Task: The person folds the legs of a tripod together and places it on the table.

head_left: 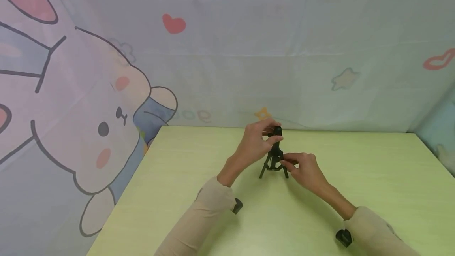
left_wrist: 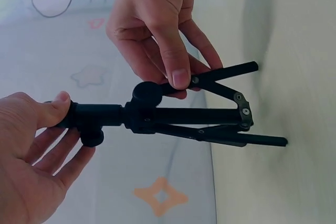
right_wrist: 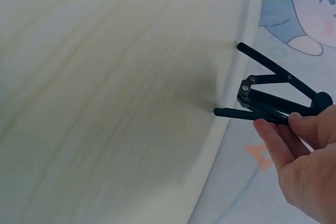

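Note:
A small black tripod [head_left: 275, 151] stands upright on the table, its legs partly spread. At its top, my left hand [head_left: 253, 141] grips the head between thumb and fingers. My right hand [head_left: 306, 171] pinches one leg, near its upper part, between thumb and fingers. In the left wrist view a round knob [left_wrist: 147, 94] juts from the tripod's collar, and a smaller knob [left_wrist: 92, 137] sits below the head. Short hinged braces [left_wrist: 243, 109] join the legs to the centre column. The right wrist view shows two leg tips [right_wrist: 218, 112] at the tabletop.
The pale yellow-green table [head_left: 355, 185] ends at a back edge just behind the tripod. A printed cloth [head_left: 284, 50] with hearts, stars and a large rabbit hangs behind and to the left. Dark wrist-worn devices [head_left: 343, 238] show beneath both sleeves.

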The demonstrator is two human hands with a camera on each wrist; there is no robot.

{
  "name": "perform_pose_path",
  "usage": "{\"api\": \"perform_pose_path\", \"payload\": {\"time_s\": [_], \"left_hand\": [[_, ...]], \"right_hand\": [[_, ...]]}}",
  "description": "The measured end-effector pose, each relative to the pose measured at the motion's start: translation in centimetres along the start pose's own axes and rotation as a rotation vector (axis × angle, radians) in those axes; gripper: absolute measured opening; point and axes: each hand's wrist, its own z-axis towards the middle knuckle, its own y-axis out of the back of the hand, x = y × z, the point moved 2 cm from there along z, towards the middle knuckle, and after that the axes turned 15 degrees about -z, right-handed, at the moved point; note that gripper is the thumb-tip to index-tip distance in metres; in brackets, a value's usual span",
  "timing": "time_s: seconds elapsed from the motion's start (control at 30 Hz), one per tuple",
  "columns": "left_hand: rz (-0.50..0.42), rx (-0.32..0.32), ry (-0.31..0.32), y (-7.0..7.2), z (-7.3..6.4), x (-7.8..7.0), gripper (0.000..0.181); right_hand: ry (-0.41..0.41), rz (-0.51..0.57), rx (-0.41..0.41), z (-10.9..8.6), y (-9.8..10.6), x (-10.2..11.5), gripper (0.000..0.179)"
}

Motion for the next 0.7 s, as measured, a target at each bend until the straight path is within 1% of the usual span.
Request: {"api": "perform_pose_path", "payload": {"time_s": [0.2,0.3,0.4,0.5,0.7], "left_hand": [[0.010,0.023,-0.051,0.2,0.1,0.8,0.028],[0.036,0.028,-0.071,0.1,0.1,0.9,0.025],[0.069,0.022,-0.091,-0.1,0.1,0.7,0.023],[0.083,0.008,-0.090,-0.3,0.0,0.6,0.023],[0.110,-0.026,-0.061,-0.4,0.0,0.4,0.022]], "right_hand": [[-0.016,0.014,0.001,0.0,-0.2,0.0,0.012],[-0.016,0.000,-0.013,0.0,-0.3,-0.1,0.012],[-0.021,0.009,-0.030,0.1,-0.4,0.0,0.012],[-0.036,0.035,-0.040,0.1,-0.5,0.0,0.012],[-0.064,0.151,-0.046,0.2,-1.2,-0.4,0.016]]}}
